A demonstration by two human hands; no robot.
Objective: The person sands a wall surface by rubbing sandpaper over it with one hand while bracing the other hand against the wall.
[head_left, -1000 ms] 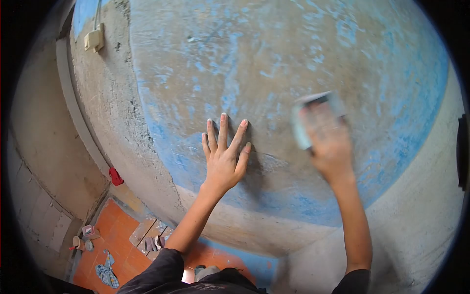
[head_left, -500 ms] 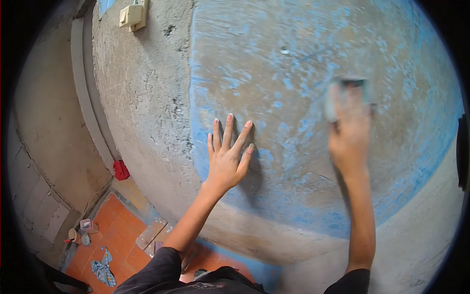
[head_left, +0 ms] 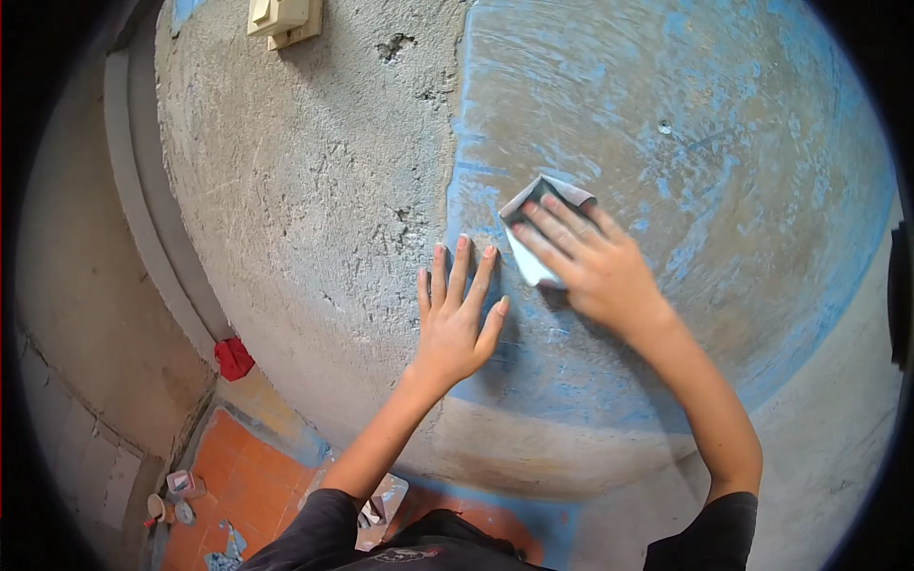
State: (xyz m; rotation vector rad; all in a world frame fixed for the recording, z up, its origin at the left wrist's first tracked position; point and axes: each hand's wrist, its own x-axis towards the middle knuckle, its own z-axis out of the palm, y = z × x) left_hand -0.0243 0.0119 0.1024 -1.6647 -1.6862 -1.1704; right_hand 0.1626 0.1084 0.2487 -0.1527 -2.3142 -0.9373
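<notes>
My left hand (head_left: 455,319) lies against the wall with its fingers spread, across the edge between rough grey plaster (head_left: 314,200) and the smoother surface with worn blue paint (head_left: 590,105). Up and to the right of it, my right hand (head_left: 586,257) presses a folded sheet of sandpaper (head_left: 533,249) flat on the blue-patched wall. The sheet shows a dark fold and a pale face, and its top corner points up. My right fingers lie over it; its underside is hidden.
A switch box (head_left: 279,17) is fixed at the upper left. Red cloth (head_left: 233,359) hangs low by the door frame. On the orange floor (head_left: 238,471) are small containers (head_left: 183,483), a checked cloth (head_left: 227,550) and a board (head_left: 390,495).
My right hand has moved left and down with the sandpaper, close to my left hand. The view has shifted left along the wall; my left hand is still spread, now at the plaster edge.
</notes>
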